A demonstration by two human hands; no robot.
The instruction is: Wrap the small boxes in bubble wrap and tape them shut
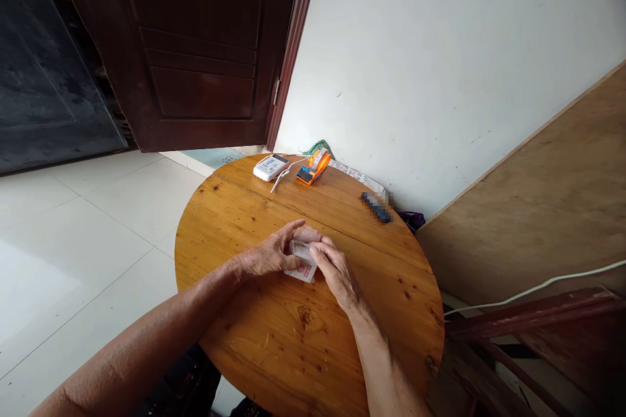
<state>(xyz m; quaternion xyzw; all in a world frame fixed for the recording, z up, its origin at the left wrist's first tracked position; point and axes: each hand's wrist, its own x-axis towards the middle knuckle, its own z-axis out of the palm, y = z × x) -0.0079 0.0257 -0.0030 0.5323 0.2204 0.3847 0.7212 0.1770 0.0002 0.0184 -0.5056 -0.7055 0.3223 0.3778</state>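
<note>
The translucent packet (305,251) is over the middle of the table (391,260); the left hand (270,256), partly spread, pinches its left side; the right hand (338,272), curled, grips its right; likely light, pliable; edges suit gripping.

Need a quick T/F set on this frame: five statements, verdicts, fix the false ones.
1. The left hand and right hand both touch a clear packet with red print. True.
2. The orange tape dispenser stands right of the white device, as seen in the picture. True.
3. The left hand is on the orange tape dispenser. False: it is at the clear packet.
4. The table is square. False: its wooden top is rounded.
5. The dark, pixelated object lies on the table, beyond the right hand. True.
</note>
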